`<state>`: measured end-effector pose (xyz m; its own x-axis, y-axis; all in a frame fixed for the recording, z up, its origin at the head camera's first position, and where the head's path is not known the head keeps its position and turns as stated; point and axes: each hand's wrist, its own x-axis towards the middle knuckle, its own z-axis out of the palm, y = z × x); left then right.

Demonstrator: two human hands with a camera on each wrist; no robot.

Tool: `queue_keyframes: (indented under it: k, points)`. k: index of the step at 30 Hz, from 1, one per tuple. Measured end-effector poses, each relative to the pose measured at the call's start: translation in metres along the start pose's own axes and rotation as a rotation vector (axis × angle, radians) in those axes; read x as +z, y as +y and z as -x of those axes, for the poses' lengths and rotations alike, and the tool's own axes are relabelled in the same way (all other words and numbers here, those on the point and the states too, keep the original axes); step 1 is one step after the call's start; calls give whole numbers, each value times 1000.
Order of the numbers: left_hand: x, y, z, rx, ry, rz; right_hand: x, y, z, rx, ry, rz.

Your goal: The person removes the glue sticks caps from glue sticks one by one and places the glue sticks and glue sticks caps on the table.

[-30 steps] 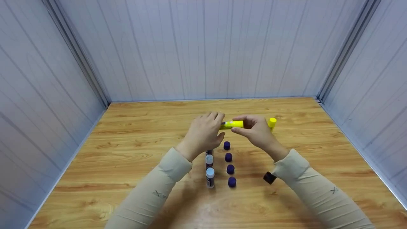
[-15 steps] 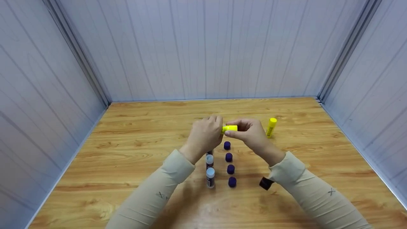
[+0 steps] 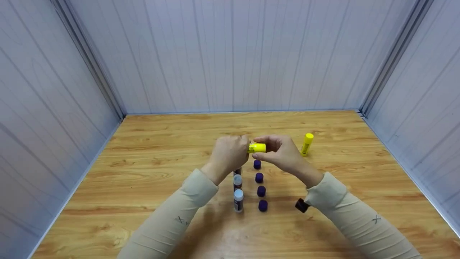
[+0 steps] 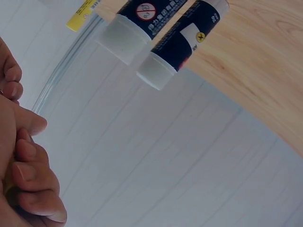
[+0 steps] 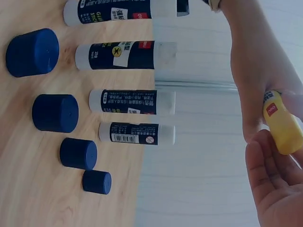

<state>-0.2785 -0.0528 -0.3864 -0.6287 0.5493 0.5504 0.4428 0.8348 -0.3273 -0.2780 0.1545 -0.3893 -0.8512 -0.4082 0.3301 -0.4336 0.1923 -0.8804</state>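
A yellow glue stick (image 3: 257, 148) lies roughly level above the table in the head view. My left hand (image 3: 230, 153) is wrapped round its left part and hides it. The thumb and fingers of my right hand (image 3: 284, 153) pinch it near its right end. In the right wrist view the yellow end (image 5: 284, 127) shows between the two hands. Below them stands a row of uncapped glue sticks (image 3: 238, 201) with dark blue labels and whitish tops. Beside that row, several dark blue caps (image 3: 261, 191) sit on the table.
A second yellow glue stick (image 3: 306, 144) stands upright to the right of my right hand. The wood-grain table (image 3: 161, 144) is enclosed by pale panel walls (image 3: 230, 54). A small black object (image 3: 302, 205) shows by the right cuff.
Both hands have come closer together and slightly lower. The left fingers, earlier more spread, have closed round the yellow glue stick, and less of it shows. The standing yellow stick is now fully uncovered.
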Motion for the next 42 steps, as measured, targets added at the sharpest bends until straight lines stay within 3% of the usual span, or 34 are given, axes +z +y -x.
queue_keyframes:
  k: [8, 15, 22, 42]
  points:
    - [8, -5, 5, 8, -14, -10, 2, 8, 4, -174, 38, 273]
    - [11, -7, 6, 21, -33, -12, 2, 12, 5, -281, 53, 362]
    - [10, -12, 5, 17, -50, 69, 0, 18, 2, -460, 52, 483]
    - [8, -22, 0, 50, -315, 271, 0, 25, 4, -613, -6, 603]
